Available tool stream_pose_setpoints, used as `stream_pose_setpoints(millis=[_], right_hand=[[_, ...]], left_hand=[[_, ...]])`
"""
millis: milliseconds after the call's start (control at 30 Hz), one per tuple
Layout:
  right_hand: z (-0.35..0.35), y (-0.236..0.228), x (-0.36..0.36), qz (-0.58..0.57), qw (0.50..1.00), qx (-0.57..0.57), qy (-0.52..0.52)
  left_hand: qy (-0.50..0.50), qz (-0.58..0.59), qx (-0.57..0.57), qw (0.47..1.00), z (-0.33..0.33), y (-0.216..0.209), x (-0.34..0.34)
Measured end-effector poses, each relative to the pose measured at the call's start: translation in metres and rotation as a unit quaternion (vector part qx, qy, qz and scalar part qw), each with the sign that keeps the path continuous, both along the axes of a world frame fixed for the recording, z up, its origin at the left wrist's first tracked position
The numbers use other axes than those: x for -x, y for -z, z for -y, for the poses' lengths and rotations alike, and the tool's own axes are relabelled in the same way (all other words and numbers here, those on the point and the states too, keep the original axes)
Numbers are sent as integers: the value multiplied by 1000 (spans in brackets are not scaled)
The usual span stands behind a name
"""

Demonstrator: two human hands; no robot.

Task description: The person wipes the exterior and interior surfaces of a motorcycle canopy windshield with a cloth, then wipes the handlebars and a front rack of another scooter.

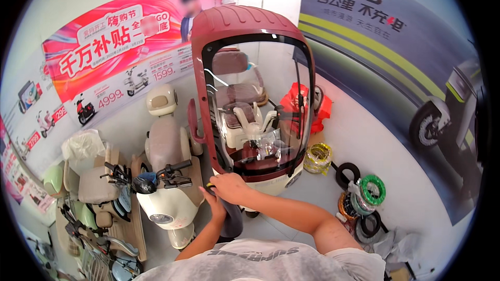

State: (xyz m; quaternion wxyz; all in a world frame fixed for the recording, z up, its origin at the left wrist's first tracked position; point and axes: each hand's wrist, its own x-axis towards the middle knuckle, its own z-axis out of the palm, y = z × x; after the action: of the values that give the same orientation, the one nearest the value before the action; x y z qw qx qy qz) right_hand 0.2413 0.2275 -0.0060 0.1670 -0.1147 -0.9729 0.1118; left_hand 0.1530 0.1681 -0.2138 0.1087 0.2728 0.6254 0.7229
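The left hand (215,205) and the right hand (230,187) meet by the near left corner of a maroon-and-cream cab (245,16), at a small dark and yellow thing (209,186); their exact grip on it is too small to tell. Through the cab's windscreen (281,73) show brown seats and cream parts. Just left stands a cream scooter (156,205), with more scooters farther left. To the right are a red bag (324,110), a yellow-wrapped roll (319,159), and, nearer, black tyres (341,177) and a green ring (383,192). A pink poster (67,47) covers the far left wall, a grey one (375,67) the right.
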Motion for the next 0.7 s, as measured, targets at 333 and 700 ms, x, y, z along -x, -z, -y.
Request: stream_pose_setpoints(millis=[333,700], right_hand=[[-94,-132,33,-36,995,36,90],[-380,-298,85,-216,902,-101,360]], left_hand=[[102,131,-108,980,-129,-161,35],[-289,-455,-74,839,-367,-412,150]])
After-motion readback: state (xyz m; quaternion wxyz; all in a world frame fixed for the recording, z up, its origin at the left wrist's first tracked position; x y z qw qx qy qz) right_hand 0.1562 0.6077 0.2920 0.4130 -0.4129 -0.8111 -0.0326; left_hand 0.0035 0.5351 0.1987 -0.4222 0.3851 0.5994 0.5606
